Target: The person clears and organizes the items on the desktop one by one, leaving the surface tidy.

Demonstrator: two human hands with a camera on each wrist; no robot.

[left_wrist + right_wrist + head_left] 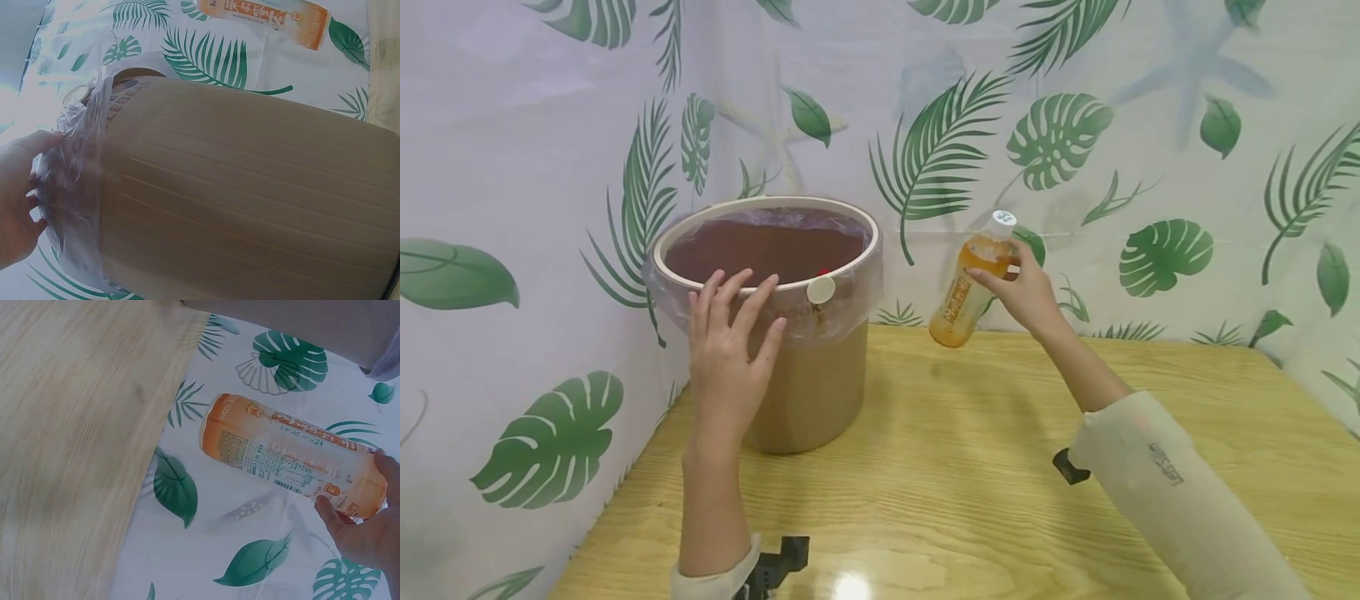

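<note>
My right hand (1024, 287) grips a plastic bottle (961, 308) of orange drink near its neck, thumb on one side and fingers round the other. The bottle has a white cap and a printed label, and leans with its base toward the lower left, above the table. In the right wrist view the bottle (284, 450) lies across the picture, gripped at its right end. My left hand (730, 358) rests with spread fingers at the near rim of a tan bin (812, 392), against the clear plastic bag (81, 206) that lines it and folds over its edge.
The bin stands on a light wood table (970, 467), at its far left, close to the walls. A white sheet (1150, 167) with green leaf prints hangs behind and to the left. A round cream tab (821, 289) sits on the bin's rim.
</note>
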